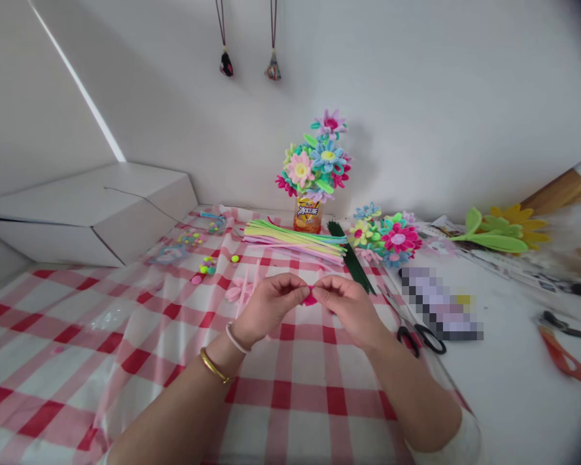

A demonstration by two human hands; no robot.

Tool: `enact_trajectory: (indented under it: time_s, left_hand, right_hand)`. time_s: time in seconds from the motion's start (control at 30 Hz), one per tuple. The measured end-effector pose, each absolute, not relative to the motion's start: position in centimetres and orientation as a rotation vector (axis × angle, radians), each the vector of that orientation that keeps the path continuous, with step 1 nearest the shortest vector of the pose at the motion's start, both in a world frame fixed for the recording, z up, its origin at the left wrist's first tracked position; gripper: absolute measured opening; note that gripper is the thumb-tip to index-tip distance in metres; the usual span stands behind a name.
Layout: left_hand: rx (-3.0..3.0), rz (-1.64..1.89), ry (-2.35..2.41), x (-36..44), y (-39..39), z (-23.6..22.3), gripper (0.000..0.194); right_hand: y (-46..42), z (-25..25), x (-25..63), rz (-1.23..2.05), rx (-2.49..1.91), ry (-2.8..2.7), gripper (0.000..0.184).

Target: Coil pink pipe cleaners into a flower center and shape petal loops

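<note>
Both hands meet over the checked cloth, their fingertips pinched on one small magenta pipe cleaner piece [310,299]. My left hand [275,303] grips it from the left, thumb against index finger. From the right, my right hand [346,303] pinches the same piece. Most of its shape is hidden by the fingers. Just beyond my left hand lie light pink pipe cleaner petals [237,290]. A bundle of pastel pipe cleaners [295,240] rests farther back, with dark green stems [352,257] to its right.
Black-handled scissors [409,326] lie right of my right forearm, near a pixelated flat object [438,305]. Orange-handled pliers [564,349] are at far right. Fuzzy flowers stand in a bottle [308,213]; more flowers [392,237] lie beside it. A white box [91,206] stands back left.
</note>
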State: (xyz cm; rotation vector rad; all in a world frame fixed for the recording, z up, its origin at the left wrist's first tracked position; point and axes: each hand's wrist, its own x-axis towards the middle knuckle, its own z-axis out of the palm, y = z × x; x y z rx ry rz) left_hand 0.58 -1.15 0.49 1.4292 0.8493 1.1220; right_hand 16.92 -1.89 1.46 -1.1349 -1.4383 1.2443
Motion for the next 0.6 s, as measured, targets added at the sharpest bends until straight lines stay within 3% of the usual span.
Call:
enact_trajectory:
  time_s: [0.33,0.6]
  left_hand:
    - [1.276,1.130,0.825,1.16,-1.46,0.52,0.019]
    - [1.427,1.139,0.899,0.70,-1.13,0.52,0.016]
  right_hand:
    - [-2.21,1.18,16.47,1.095,-1.123,-1.329,0.021]
    - [-2.26,1.46,16.44,1.231,-1.048,-1.368,0.020]
